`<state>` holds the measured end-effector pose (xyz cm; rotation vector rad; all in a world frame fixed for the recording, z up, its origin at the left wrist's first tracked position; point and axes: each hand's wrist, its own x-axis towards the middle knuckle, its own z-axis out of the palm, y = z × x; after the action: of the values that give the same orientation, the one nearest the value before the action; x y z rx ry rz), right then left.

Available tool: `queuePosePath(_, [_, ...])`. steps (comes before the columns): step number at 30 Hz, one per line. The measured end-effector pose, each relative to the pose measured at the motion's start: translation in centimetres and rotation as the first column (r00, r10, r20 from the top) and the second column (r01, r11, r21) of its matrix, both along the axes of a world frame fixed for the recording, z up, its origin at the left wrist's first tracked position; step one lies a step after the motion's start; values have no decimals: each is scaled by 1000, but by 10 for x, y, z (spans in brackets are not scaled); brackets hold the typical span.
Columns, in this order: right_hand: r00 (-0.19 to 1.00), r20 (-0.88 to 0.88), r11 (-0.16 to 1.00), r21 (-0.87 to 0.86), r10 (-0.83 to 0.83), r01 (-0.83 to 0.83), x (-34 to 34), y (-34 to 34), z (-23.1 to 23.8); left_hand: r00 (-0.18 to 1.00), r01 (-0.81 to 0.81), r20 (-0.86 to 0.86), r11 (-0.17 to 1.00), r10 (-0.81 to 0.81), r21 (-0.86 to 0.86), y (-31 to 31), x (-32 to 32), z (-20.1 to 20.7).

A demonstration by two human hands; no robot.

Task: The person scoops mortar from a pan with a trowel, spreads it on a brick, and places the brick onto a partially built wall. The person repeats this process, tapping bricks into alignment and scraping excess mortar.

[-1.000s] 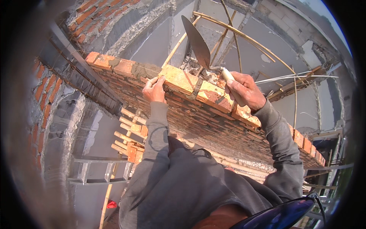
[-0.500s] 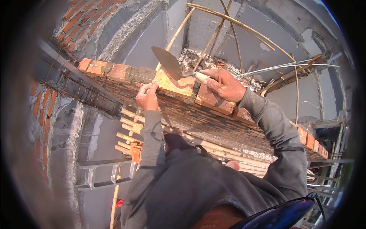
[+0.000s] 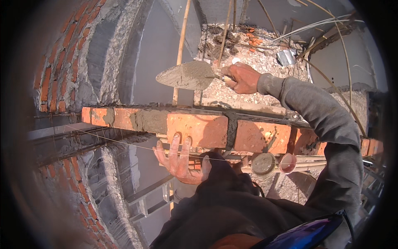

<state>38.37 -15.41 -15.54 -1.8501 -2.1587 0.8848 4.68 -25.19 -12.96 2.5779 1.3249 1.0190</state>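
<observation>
My right hand (image 3: 242,79) grips the handle of a mortar-smeared trowel (image 3: 186,76), whose blade points left beyond the far side of the brick wall. My left hand (image 3: 180,164) is open on the near side, its fingers spread and some fingertips against the near edge of an orange brick (image 3: 197,129) on the top course. Grey mortar (image 3: 152,120) coats the wall top left of that brick, and a dark mortar joint (image 3: 231,130) runs along its right end. A thin string line (image 3: 124,143) stretches along the near side, passing across my left hand.
More bricks (image 3: 262,136) continue the course to the right. Two round containers (image 3: 287,163) sit below the wall's near side. Bamboo poles (image 3: 182,45) stand beyond it, above rubble (image 3: 257,58). At lower left is a metal ladder-like frame (image 3: 143,205).
The view has shifted to look more directly over the wall. My left hand has gone from pinched fingers to spread ones at the brick's near edge. The trowel has moved farther beyond the wall.
</observation>
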Motion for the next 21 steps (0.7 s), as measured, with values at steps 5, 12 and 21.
queuePosePath(5, [928, -349, 983, 169, 129, -73, -53, 25, -73, 999, 50, -5, 991, -50, 122, 7, -1, -30])
queuePosePath(12, [895, -428, 977, 212, 125, -35, -65, 12, -79, 988, 54, 138, 990, -72, 131, 14, -2, -44])
queuePosePath(21, [898, -438, 998, 58, 41, -18, 11, -63, -44, 999, 11, 32, 998, -14, 67, 13, 6, -29])
